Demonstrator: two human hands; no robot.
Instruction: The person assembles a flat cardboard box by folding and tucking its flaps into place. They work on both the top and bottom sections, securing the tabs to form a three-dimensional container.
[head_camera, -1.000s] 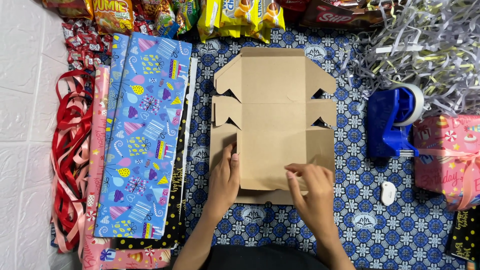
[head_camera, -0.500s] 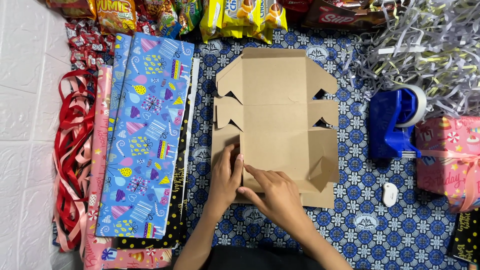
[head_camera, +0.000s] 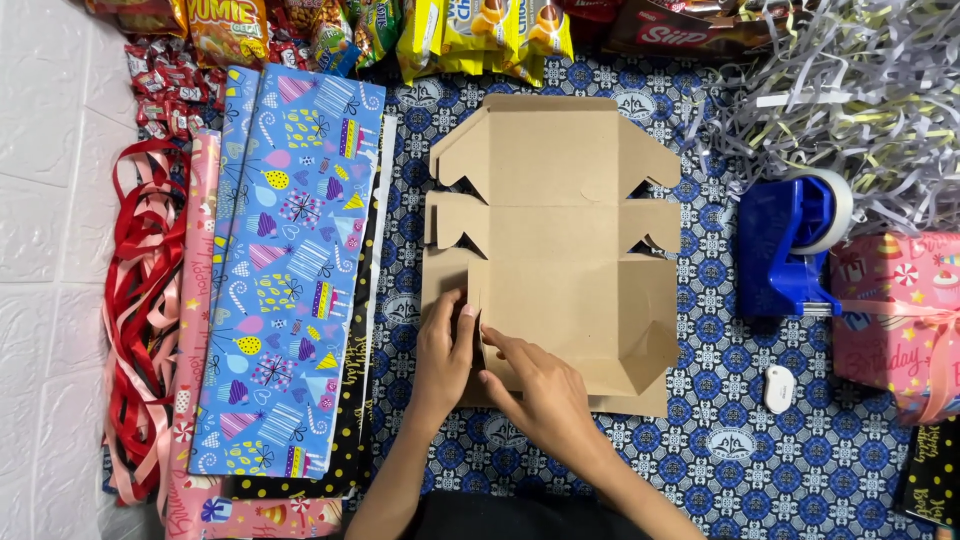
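Where one cardboard box (head_camera: 555, 250) lies, two hands press.

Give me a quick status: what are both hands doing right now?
Left hand pressing flat brown cardboard box blank, near-left flap. Right hand flat on its near edge. Nothing gripped. Nothing in the way.

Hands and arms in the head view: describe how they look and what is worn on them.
Both forearms are bare, with no sleeves in view. The left hand and right hand wear no gloves, and no rings, watch or bracelets show. Fingernails look short and unpainted. A dark garment shows at the bottom edge, between the arms.
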